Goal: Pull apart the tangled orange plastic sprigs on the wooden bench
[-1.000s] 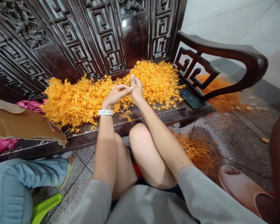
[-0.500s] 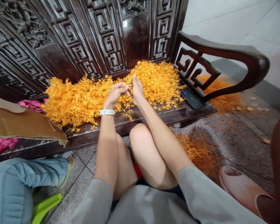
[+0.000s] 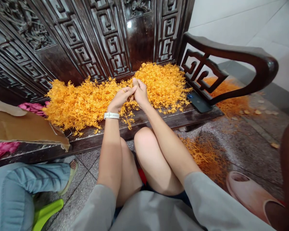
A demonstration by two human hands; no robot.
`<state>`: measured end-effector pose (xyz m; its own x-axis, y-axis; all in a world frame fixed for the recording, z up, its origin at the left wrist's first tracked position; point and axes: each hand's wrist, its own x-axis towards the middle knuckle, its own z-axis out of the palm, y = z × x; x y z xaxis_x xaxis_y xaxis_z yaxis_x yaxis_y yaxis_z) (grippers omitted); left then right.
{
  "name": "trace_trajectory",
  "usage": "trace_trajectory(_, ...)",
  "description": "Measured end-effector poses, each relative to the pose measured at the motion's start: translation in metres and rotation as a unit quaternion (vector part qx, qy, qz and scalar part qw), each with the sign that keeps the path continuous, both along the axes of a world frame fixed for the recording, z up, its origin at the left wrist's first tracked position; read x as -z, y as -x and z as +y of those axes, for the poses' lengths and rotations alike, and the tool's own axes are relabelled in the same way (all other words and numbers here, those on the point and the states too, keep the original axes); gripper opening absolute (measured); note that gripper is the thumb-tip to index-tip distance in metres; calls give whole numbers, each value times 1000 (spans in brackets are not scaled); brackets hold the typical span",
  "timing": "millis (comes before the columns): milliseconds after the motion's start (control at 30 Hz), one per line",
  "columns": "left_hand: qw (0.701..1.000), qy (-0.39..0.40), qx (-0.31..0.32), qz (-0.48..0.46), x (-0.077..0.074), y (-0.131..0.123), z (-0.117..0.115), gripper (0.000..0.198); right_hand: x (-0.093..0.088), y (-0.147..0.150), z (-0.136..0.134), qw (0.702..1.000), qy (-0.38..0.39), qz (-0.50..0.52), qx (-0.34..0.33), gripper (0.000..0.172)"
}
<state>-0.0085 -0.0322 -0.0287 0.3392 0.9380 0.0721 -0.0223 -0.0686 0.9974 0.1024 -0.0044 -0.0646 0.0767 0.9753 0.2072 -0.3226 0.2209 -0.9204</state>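
Note:
My left hand (image 3: 120, 98), with a white band on its wrist, and my right hand (image 3: 141, 94) meet in front of an orange-yellow pile. Fingers of both hands are closed and pressed together at the tips. An orange artificial flower sprig (image 3: 128, 119) hangs down below them over the bench edge side. Its upper end is hidden among the fingers, so the exact grip does not show. Behind and around lie heaps of the same sprigs, a left heap (image 3: 74, 102) and a right heap (image 3: 162, 85), on the dark wooden bench (image 3: 144, 119).
A phone (image 3: 199, 102) lies by the carved armrest (image 3: 231, 53). At left stand a cardboard box (image 3: 26, 126) and pink pieces (image 3: 4, 150). Orange bits (image 3: 204, 157) cover the floor. Another person's jeans leg (image 3: 38, 176) is at left, a pink clog (image 3: 252, 195) at right.
My right hand's fingers have folded in from an upright pose and now touch my left fingers. The hanging sprig has shifted slightly left and lower.

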Motion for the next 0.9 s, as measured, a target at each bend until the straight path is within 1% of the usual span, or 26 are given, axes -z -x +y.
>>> trace_trajectory(133,999,13,14,-32,0,-1,1,45,-7,1,-3,1000,12,19,-16,59)
trace_trajectory(300,992,50,-5,-113,-2,-5,0,33,-10,3,-4,998,20,51,-25,62)
trace_trajectory(400,988,60,-17,-144,-2,-10,0,36,-9,3,-1,995,27,87,-48,60)
trace_trajectory(500,986,69,-28,-152,-2,-12,0,40,-10,2,0,991,33,108,-67,58)
trace_trajectory(667,984,80,-23,-155,-3,-13,-1,39,-20,-2,-5,996,51,74,-22,56)
trace_trajectory(767,984,76,-23,-160,-3,-13,-2,41,-26,-1,-10,996,55,61,-25,55)
trace_trajectory(900,984,66,-29,-161,0,-16,-2,44,-32,-2,-14,994,59,87,-21,56)
